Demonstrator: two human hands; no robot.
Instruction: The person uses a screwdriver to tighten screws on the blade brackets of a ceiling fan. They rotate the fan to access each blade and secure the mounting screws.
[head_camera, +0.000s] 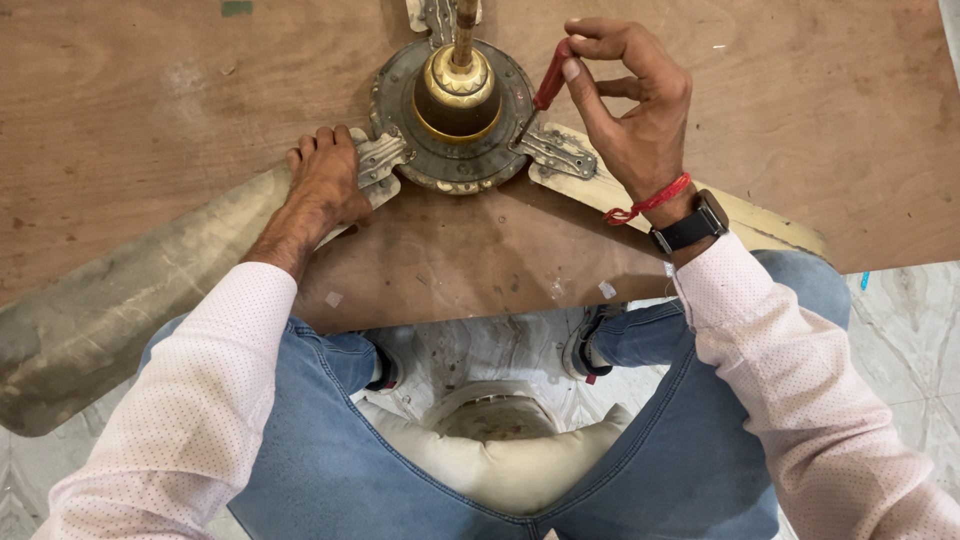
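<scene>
The right hand (630, 110) pinches a red-handled screwdriver (548, 90), tip at the right blade bracket (558, 152) of the ceiling fan (455, 120) on the wooden board (150, 90). The left hand (325, 180) presses flat on the left blade (120, 290). Both blades appear attached.

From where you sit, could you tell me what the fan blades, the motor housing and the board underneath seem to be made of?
Fan blades: probably painted sheet metal, cream finish dulled by grime. Motor housing: metal, tarnished grey rim with a shiny brass-coloured cup. Board: plywood by its grain, brown and scuffed. The left hand presses a blade bracket; the right hand holds a red-handled screwdriver, likely plastic-gripped.
</scene>
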